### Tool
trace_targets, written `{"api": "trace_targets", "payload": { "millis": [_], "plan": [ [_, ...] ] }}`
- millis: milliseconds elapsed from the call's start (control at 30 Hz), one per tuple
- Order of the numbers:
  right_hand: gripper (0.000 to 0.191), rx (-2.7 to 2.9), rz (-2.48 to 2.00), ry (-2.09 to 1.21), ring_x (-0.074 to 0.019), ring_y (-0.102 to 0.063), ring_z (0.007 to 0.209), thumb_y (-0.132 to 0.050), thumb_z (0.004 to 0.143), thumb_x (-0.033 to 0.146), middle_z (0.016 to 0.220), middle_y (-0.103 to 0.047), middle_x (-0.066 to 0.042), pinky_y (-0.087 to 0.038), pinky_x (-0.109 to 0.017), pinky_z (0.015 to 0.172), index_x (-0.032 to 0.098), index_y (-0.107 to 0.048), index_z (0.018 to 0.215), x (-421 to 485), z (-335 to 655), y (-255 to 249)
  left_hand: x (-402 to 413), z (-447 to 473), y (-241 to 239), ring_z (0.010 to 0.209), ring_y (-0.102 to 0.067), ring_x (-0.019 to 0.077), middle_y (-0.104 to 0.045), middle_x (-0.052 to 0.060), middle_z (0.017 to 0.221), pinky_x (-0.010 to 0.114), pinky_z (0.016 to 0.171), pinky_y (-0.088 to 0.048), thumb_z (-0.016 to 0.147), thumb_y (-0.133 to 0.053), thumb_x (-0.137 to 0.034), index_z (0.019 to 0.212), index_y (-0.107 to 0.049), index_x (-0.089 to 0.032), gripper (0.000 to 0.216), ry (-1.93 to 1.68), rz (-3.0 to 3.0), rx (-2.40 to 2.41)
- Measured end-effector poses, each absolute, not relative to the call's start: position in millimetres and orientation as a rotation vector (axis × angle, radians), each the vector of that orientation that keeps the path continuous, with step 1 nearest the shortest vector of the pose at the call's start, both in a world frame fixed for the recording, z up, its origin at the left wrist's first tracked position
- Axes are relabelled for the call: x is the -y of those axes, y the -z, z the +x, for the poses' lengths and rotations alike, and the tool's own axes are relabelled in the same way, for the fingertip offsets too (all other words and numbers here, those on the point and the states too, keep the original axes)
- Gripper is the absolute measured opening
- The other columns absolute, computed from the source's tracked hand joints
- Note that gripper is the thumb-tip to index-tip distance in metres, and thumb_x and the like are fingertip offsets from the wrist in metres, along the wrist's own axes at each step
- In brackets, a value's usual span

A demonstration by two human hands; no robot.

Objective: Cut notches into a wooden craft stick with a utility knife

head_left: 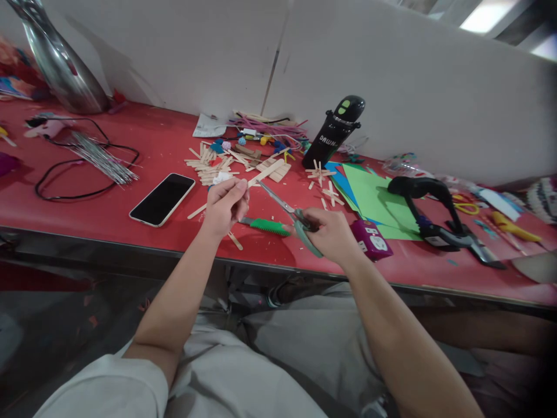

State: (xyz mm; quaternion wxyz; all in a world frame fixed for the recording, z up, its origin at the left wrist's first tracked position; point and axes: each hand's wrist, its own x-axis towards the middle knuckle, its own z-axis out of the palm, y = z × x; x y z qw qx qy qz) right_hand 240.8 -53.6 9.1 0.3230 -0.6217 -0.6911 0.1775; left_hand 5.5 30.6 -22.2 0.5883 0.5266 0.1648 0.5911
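Note:
My left hand [227,204] pinches one end of a wooden craft stick [267,172], which points up and to the right. In my right hand [328,233] is a pair of scissors [284,206] with grey-green handles, its blades aimed at the stick near my left fingertips. Whether the blades touch the stick I cannot tell. Below the scissors lies a box cutter with a green ribbed grip [268,226]. Behind my left hand is a loose pile of craft sticks [213,165]. Small crossed-stick pieces [333,194] rest farther right.
A smartphone [162,199] lies to the left on the red table [108,217], near wires [102,158] and a metal flask [69,64]. Behind stands a black bottle [333,133]. Green paper [378,200], a purple box [371,239] and a black stand [429,212] occupy the right.

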Motion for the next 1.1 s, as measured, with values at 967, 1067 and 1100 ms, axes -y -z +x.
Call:
{"api": "trace_targets", "payload": {
  "millis": [967, 1067, 1100],
  "plan": [
    [0.072, 1.781, -1.761, -0.456, -0.0191, -0.047, 0.068, -0.074, 0.075, 0.096, 0.072, -0.055, 0.000, -0.038, -0.035, 0.064, 0.029, -0.049, 0.078, 45, 251, -7, -47, 11, 36, 0.037, -0.036, 0.0063, -0.047, -0.007, 0.044, 0.024, 0.037, -0.025, 0.087, -0.092, -0.070, 0.074, -0.073, -0.024, 0.051, -1.513, 1.190, -0.522],
    [0.077, 1.799, -1.711, -0.507, -0.0156, -0.039, 0.064, -0.072, 0.074, 0.100, 0.065, -0.044, 0.004, -0.033, -0.034, 0.061, 0.028, -0.044, 0.069, 47, 249, -9, -46, 11, 37, 0.037, -0.041, 0.0071, -0.050, -0.007, 0.045, 0.024, 0.037, -0.026, 0.088, -0.091, -0.071, 0.075, -0.075, -0.024, 0.051, -1.518, 1.239, -0.561],
    [0.079, 1.804, -1.704, -0.520, -0.0149, -0.037, 0.064, -0.073, 0.072, 0.101, 0.064, -0.042, 0.005, -0.031, -0.034, 0.060, 0.028, -0.043, 0.067, 47, 248, -9, -45, 11, 37, 0.038, -0.042, 0.0073, -0.051, -0.006, 0.045, 0.024, 0.037, -0.026, 0.088, -0.090, -0.072, 0.076, -0.076, -0.024, 0.052, -1.515, 1.255, -0.570]
  ]
}}
